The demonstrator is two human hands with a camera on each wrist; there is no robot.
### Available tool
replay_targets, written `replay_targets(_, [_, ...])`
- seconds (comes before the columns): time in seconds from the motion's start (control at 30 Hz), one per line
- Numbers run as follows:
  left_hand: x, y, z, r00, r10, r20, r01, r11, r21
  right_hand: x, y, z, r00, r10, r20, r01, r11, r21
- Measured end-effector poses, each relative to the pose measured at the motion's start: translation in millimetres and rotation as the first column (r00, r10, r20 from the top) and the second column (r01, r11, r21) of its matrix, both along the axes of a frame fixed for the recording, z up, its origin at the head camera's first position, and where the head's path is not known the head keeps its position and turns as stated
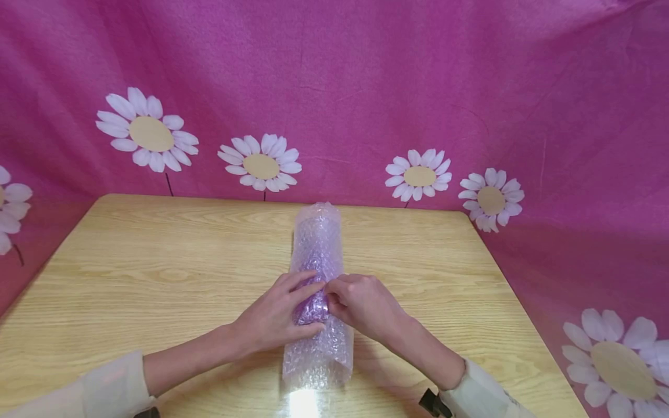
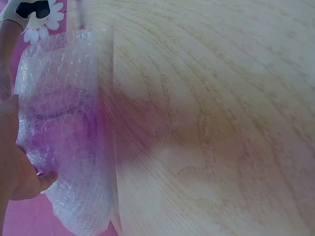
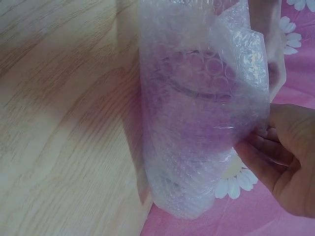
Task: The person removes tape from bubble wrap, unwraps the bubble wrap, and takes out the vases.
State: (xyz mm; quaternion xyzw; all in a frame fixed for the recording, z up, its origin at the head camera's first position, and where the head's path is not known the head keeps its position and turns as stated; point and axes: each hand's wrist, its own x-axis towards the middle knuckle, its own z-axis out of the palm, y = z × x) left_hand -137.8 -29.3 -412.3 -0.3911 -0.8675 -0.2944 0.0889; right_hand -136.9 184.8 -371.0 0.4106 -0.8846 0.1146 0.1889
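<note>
A long roll of bubble wrap (image 1: pixel 320 244) lies on the wooden table, its length running away from me. Something purple (image 1: pixel 312 305) shows through the layers in the middle; its kind is hidden by the wrap. From the left, my left hand (image 1: pixel 279 310) rests on the roll with fingers spread across its top. My right hand (image 1: pixel 366 305) pinches the wrap's loose edge on top, between thumb and curled fingers. In the right wrist view, the bubble wrap (image 3: pixel 197 123) has a raised flap near that right hand (image 3: pixel 290 152).
The wooden table (image 1: pixel 157 261) stretches out on both sides of the roll. Behind and beside it hangs a pink cloth (image 1: pixel 340 87) printed with white daisies. A bright light reflection falls at the roll's near end.
</note>
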Motion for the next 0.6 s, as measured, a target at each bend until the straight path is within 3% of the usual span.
replay_targets(0.6, [-0.3,0.7,-0.5,1.0,0.005,0.0,-0.005,1.0,-0.005,-0.6,2.5,-7.8,0.999,-0.013,0.041,0.017,0.995,-0.096])
